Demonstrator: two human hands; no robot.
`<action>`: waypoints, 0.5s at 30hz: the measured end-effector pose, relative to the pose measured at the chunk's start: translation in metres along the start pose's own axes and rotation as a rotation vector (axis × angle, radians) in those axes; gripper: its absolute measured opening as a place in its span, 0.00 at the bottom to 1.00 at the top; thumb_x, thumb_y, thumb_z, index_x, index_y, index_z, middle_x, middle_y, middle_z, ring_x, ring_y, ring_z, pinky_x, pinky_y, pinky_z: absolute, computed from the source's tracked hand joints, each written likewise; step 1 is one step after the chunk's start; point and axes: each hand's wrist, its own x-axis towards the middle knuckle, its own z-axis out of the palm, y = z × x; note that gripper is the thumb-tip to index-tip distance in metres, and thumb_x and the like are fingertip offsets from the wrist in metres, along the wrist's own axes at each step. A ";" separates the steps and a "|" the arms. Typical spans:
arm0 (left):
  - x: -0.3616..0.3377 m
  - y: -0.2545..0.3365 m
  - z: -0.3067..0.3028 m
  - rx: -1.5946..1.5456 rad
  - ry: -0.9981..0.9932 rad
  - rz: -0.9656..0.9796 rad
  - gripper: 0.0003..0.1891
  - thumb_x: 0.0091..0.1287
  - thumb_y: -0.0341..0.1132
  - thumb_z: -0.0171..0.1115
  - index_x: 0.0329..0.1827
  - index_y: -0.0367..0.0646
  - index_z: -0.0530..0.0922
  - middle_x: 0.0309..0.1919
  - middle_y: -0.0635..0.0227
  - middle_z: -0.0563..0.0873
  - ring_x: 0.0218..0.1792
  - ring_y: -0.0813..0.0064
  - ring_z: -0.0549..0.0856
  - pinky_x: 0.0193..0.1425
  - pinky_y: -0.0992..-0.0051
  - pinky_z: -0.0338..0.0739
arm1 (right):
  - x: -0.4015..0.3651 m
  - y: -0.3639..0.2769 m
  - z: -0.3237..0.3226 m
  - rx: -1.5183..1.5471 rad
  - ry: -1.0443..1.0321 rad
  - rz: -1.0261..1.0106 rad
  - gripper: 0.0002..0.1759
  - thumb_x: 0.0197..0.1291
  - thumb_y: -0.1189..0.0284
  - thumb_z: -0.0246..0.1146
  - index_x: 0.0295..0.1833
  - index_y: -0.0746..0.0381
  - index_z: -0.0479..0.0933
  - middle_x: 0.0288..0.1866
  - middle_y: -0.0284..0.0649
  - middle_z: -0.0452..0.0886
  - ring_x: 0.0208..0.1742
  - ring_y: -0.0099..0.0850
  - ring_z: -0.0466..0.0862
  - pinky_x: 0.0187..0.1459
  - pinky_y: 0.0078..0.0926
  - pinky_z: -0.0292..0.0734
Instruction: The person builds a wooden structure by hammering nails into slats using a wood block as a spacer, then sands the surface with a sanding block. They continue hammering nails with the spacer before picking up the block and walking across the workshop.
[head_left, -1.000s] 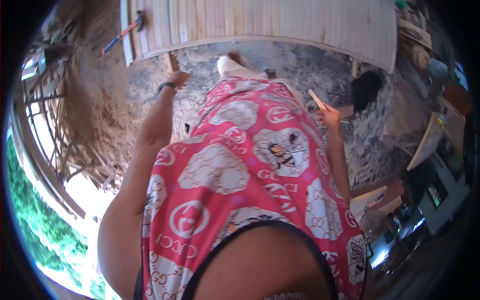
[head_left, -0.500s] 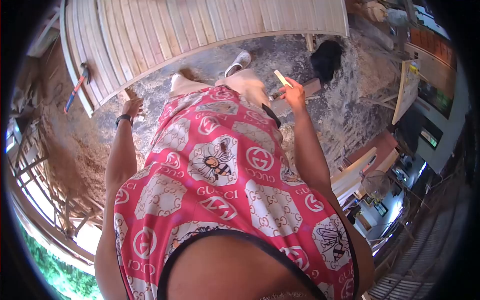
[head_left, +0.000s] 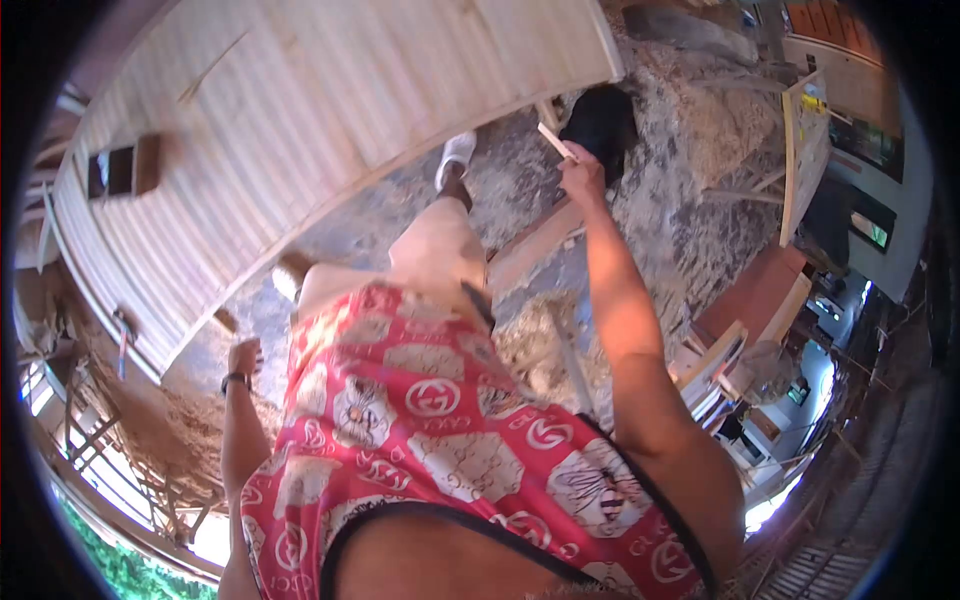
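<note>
The small pale wooden strip is pinched by its lower end in the closed fingers of the right hand. Within the last second that arm has stretched forward, so the strip now sits out beside a black shape on the ground. The left hand, loosely curled and apparently empty, has dropped away from the slatted wooden panel

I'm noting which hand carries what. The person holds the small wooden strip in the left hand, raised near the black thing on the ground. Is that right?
Not quite. The wooden strip is in the right hand, not the left. The head view shows it pinched there, raised near the black thing on the ground. The left hand hangs low at the side.
</note>
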 end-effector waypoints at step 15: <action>-0.193 0.360 0.250 0.096 -0.232 0.083 0.27 0.72 0.44 0.61 0.67 0.33 0.76 0.46 0.61 0.88 0.42 0.72 0.89 0.40 0.74 0.82 | 0.280 0.102 -0.076 -0.266 0.031 -0.016 0.15 0.64 0.72 0.59 0.55 0.53 0.84 0.47 0.54 0.86 0.51 0.55 0.85 0.52 0.48 0.82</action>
